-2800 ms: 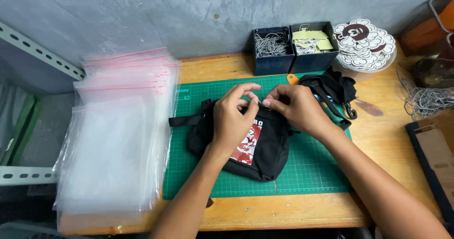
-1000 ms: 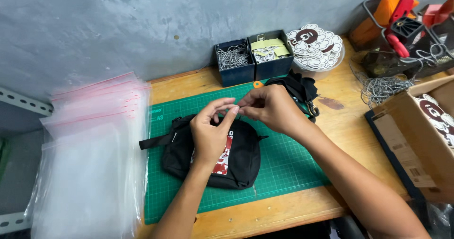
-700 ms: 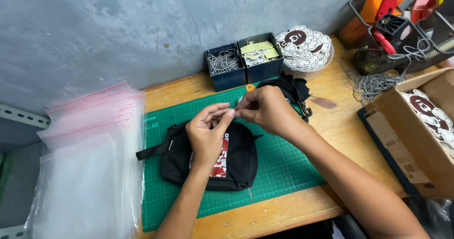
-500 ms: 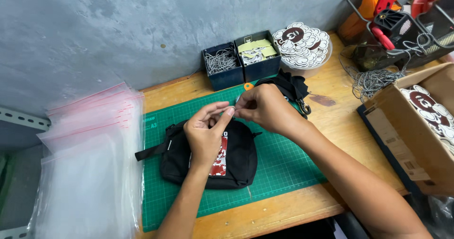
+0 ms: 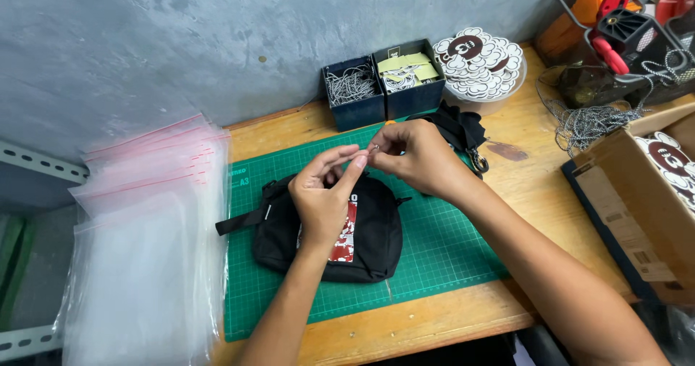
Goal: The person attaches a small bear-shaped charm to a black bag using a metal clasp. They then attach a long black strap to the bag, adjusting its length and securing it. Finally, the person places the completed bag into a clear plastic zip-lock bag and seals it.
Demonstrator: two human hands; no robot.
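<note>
Two hands (image 5: 329, 192) (image 5: 413, 152), one black pouch (image 5: 376, 239)

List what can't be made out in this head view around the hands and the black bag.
- Small metal piece pinched between left hand and right hand: too small to identify.
- Black bag: its front patch is partly covered by the left hand.
- Black strap bundle: mostly hidden behind the right hand.
- Cardboard box: cut off by the right edge.

Two bare forearms coming up from the bottom edge, no sleeves showing, no watch or wristband, left hand (image 5: 323, 201) ungloved, right hand (image 5: 416, 156) ungloved too, fingers plain with no rings, short trimmed nails
</note>
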